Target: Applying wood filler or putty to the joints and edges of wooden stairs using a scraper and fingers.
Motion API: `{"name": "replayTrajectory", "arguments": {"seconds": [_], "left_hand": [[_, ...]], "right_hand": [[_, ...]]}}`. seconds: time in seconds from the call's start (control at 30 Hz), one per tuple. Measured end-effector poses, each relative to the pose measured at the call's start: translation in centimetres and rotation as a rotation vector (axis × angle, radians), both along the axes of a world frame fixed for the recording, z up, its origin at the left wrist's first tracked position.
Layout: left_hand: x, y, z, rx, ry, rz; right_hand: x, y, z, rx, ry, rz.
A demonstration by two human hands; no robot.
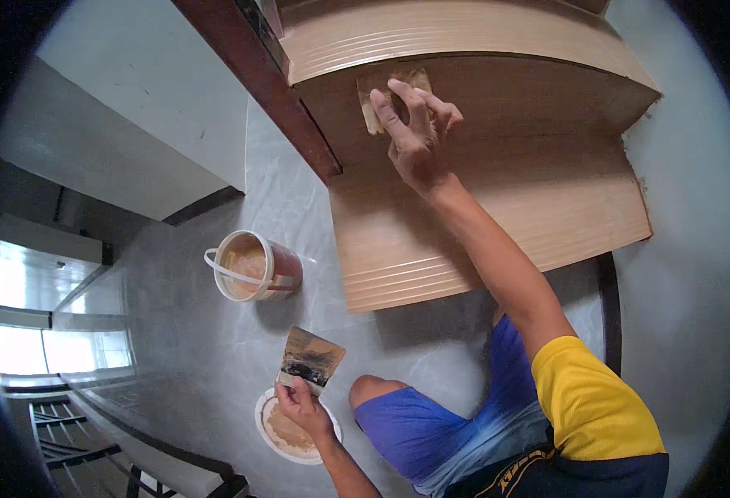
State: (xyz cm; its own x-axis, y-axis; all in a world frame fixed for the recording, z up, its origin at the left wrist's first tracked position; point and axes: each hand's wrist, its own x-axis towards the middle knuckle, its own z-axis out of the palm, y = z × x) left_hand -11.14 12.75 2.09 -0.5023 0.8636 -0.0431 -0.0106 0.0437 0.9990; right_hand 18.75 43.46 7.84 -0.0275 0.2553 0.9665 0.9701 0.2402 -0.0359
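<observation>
My right hand (421,153) reaches up to the wood-coloured stair riser (539,100). Its fingers grip a thin yellowish scraper plate (372,90), which lies against the riser or very close to it, just under the upper tread. Lower down, my left hand (303,408) pinches the edge of another scraper plate (315,353), brown with a dark smear across its face. Beneath that hand lies a round white lid (265,425) with beige paste on it, partly hidden by my hand and forearm.
A white-handled bucket (286,267) with beige residue inside stands on the grey tiled floor (191,332). The lower tread (498,207) juts out before my knees. A dark red wooden post (253,70) borders the stairs on the left, a pale wall (680,207) on the right.
</observation>
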Motion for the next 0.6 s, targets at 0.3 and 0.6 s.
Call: {"name": "replayTrajectory", "arguments": {"seconds": [0.3,0.6], "left_hand": [[0.3,-0.2,-0.3,0.027,-0.054,0.003],[0.7,-0.3,0.9,-0.035,0.025,0.021]], "right_hand": [[3.3,1.2,0.0,0.1,-0.006,-0.089],[4.4,0.0,0.9,0.048,0.01,-0.092]]}}
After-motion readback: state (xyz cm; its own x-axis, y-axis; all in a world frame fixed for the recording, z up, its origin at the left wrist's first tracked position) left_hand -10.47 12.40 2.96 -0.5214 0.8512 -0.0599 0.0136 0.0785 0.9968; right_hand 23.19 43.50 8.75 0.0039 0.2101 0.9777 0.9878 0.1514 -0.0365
